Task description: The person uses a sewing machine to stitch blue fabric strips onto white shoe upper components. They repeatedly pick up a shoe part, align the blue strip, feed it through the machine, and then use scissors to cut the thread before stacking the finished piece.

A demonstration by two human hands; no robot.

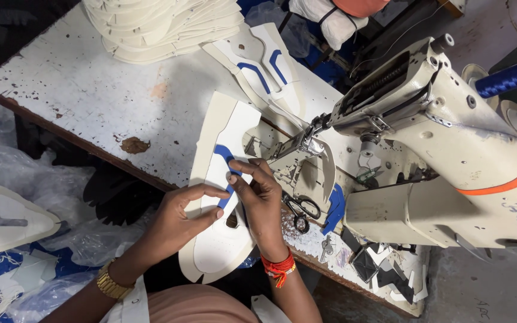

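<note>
A white and cream shoe upper piece (219, 239) lies on the worn white table (91, 90), hanging over its near edge. A narrow blue strip (225, 157) sits on it. My left hand (184, 212) pinches the strip's lower end with thumb and forefinger. My right hand (261, 197) presses its fingertips on the strip near the middle. Both hands are just left of the sewing machine's needle area (300, 143).
A cream industrial sewing machine (450, 149) fills the right side, with blue (510, 76) and white thread spools. Scissors (300, 210) lie beside my right hand. A finished upper (267, 66) and a stack of cream pieces (163, 27) sit farther back. Scraps (384, 269) and plastic bags (31, 179) surround.
</note>
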